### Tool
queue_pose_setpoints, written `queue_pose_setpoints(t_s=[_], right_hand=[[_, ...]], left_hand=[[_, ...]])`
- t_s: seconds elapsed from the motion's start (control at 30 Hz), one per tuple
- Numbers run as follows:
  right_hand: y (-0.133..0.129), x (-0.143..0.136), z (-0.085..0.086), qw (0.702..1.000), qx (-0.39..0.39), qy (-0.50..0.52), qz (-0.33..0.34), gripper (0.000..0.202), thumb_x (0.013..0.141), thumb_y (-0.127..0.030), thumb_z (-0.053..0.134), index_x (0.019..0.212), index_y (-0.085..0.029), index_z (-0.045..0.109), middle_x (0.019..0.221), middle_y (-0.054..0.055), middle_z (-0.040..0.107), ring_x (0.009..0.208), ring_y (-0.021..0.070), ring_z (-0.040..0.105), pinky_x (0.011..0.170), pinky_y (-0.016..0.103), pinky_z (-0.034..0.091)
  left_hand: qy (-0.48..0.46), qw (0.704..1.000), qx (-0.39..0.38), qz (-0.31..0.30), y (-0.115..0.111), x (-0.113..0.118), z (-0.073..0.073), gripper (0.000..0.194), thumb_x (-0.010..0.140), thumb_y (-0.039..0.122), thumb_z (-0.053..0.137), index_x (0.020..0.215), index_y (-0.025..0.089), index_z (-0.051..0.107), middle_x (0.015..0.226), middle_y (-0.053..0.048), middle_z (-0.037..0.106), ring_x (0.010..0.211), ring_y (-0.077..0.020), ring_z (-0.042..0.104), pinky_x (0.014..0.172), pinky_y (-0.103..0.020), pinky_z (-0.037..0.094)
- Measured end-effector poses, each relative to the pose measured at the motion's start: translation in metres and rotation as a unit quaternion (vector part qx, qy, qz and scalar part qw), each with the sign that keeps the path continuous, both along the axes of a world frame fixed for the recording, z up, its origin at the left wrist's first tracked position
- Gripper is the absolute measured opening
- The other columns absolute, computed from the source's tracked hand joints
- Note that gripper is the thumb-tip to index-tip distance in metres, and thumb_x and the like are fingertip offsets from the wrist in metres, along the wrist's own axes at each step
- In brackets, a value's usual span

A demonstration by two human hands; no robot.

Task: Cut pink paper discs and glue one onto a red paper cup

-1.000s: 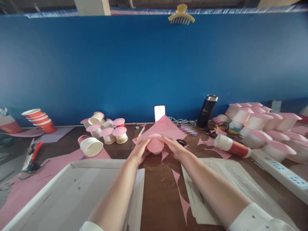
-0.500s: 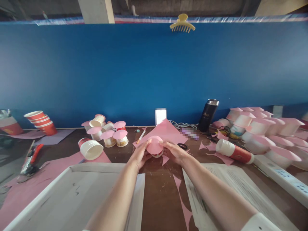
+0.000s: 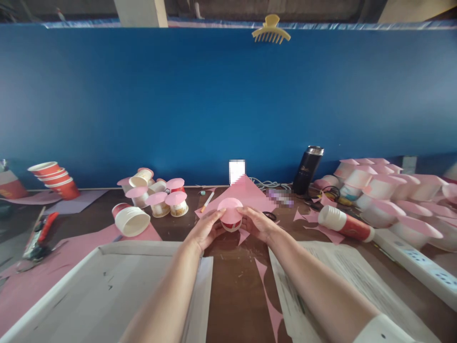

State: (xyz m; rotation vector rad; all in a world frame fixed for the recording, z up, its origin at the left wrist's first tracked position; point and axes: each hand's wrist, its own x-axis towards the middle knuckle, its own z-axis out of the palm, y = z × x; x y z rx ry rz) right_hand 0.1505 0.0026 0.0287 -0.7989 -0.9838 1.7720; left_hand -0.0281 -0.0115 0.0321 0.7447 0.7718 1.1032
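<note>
A pink paper disc (image 3: 230, 209) lies on top of a red and white paper cup (image 3: 232, 226), whose lower part shows under it. My left hand (image 3: 206, 230) grips the disc's left edge, its thumb on top and its other fingers beside the cup. From the other side my right hand (image 3: 257, 225) pinches the disc's right edge, fingers curled near the cup. Behind the disc, a large pink paper sheet (image 3: 243, 193) lies on the brown table (image 3: 228, 286). A white and orange pen (image 3: 207, 202) rests to its left.
Several disc-topped cups (image 3: 159, 204) stand left of centre, many more (image 3: 389, 190) at right. Also around are a black flask (image 3: 308, 169), a tipped cup stack (image 3: 346, 224), a power strip (image 3: 417, 262), a white tray (image 3: 135, 295) and a red-handled cutter (image 3: 42, 233).
More of the red cup's side now shows beneath the pink disc. Both hands keep their hold on it. The whole view has shifted slightly.
</note>
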Motion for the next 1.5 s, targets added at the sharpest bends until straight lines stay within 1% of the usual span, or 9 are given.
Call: queue_pose_setpoints(t_s=[0.1,0.2,0.3,0.47,0.67,0.87,1.07,1.2,1.5], right_hand=[[-0.005,-0.002,0.006,1.000,0.018,-0.014,0.013,0.037,0.072,-0.038,0.073,0.104,-0.021,0.064,0.104,0.007,0.070,0.092,0.0208,0.066,0.077,0.029,0.052],[-0.009,-0.003,0.012,0.998,0.049,-0.029,0.032,0.043,0.070,-0.033,0.075,0.109,-0.022,0.063,0.108,0.006,0.069,0.097,0.0207,0.065,0.081,0.028,0.051],[-0.009,-0.004,0.012,0.998,0.054,-0.030,0.032,0.047,0.069,-0.027,0.076,0.114,-0.023,0.061,0.107,0.005,0.069,0.094,0.0193,0.065,0.081,0.027,0.050],[-0.009,-0.004,0.009,0.998,0.058,-0.024,0.028,0.044,0.071,-0.026,0.074,0.114,-0.022,0.063,0.103,0.005,0.070,0.089,0.0188,0.066,0.081,0.030,0.051],[-0.014,-0.007,0.013,0.997,0.067,-0.035,0.018,0.046,0.069,-0.029,0.077,0.112,-0.022,0.064,0.105,0.006,0.069,0.090,0.0195,0.066,0.084,0.032,0.050],[-0.012,-0.008,0.011,0.997,0.065,-0.042,0.018,0.044,0.068,-0.028,0.077,0.110,-0.020,0.064,0.106,0.006,0.069,0.092,0.0195,0.065,0.083,0.031,0.051],[-0.008,-0.004,0.008,0.998,0.043,-0.034,0.012,0.036,0.074,-0.036,0.071,0.106,-0.021,0.066,0.099,0.005,0.071,0.090,0.0194,0.066,0.082,0.030,0.050],[-0.006,-0.004,0.005,0.999,0.043,-0.027,0.014,0.037,0.073,-0.034,0.072,0.107,-0.021,0.066,0.099,0.005,0.071,0.087,0.0185,0.066,0.081,0.029,0.050],[-0.005,-0.003,0.004,0.999,0.024,-0.028,0.008,0.037,0.073,-0.034,0.072,0.107,-0.021,0.066,0.095,0.006,0.072,0.087,0.0189,0.067,0.082,0.030,0.050]], left_hand=[[0.008,1.000,-0.003,0.006,0.001,0.000,-0.001,0.036,0.067,0.036,0.077,0.096,0.018,0.066,0.097,-0.007,0.068,0.083,-0.0192,0.065,0.081,-0.036,0.053],[0.013,1.000,-0.003,0.012,0.002,0.000,-0.001,0.036,0.068,0.037,0.076,0.097,0.018,0.065,0.093,-0.006,0.068,0.081,-0.0181,0.065,0.079,-0.035,0.053],[0.015,1.000,0.006,0.006,0.001,0.001,0.001,0.036,0.070,0.037,0.075,0.099,0.018,0.065,0.094,-0.007,0.068,0.082,-0.0176,0.064,0.080,-0.034,0.052],[0.029,0.997,0.060,-0.040,-0.004,0.003,0.005,0.044,0.071,0.034,0.075,0.110,0.018,0.063,0.112,-0.011,0.065,0.101,-0.0235,0.061,0.087,-0.037,0.050],[0.043,0.997,0.063,-0.033,-0.006,0.004,0.006,0.052,0.069,0.031,0.077,0.117,0.019,0.061,0.109,-0.011,0.067,0.100,-0.0246,0.062,0.086,-0.037,0.050],[0.043,0.997,0.063,-0.030,-0.004,0.004,0.004,0.055,0.066,0.030,0.079,0.117,0.018,0.061,0.106,-0.012,0.067,0.098,-0.0245,0.063,0.085,-0.038,0.050],[0.027,0.996,0.076,-0.040,-0.005,0.002,0.007,0.051,0.067,0.030,0.077,0.115,0.020,0.062,0.113,-0.011,0.065,0.104,-0.0266,0.060,0.088,-0.040,0.050],[0.036,0.996,0.078,-0.039,-0.006,0.002,0.008,0.046,0.067,0.029,0.077,0.110,0.019,0.064,0.113,-0.011,0.065,0.103,-0.0259,0.060,0.087,-0.038,0.050],[0.029,0.996,0.078,-0.036,-0.006,0.003,0.009,0.049,0.065,0.027,0.079,0.111,0.017,0.064,0.112,-0.012,0.065,0.105,-0.0272,0.060,0.090,-0.040,0.049]])
